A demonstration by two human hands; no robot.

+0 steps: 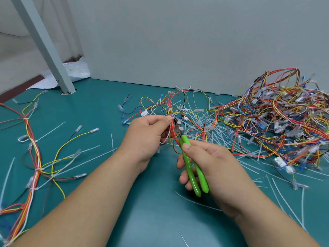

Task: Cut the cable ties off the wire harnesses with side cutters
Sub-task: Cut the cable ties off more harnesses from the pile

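Left hand (149, 134) pinches the harness (178, 104) above mid-table (142, 202) beside a cable tie (171, 118), right hand (210, 163) wrapped round the cutters (193, 170); best to nip the tie alone, clear of the wires.

Left hand (147, 132) pinches a wire harness (171, 111); right hand (211, 163) grips green side cutters (191, 161) at it

cutters (191, 161) have glossy green plastic grips and dull metal jaws. table (142, 220) is a smooth matt teal mat, ties (292, 209) look like translucent white plastic.
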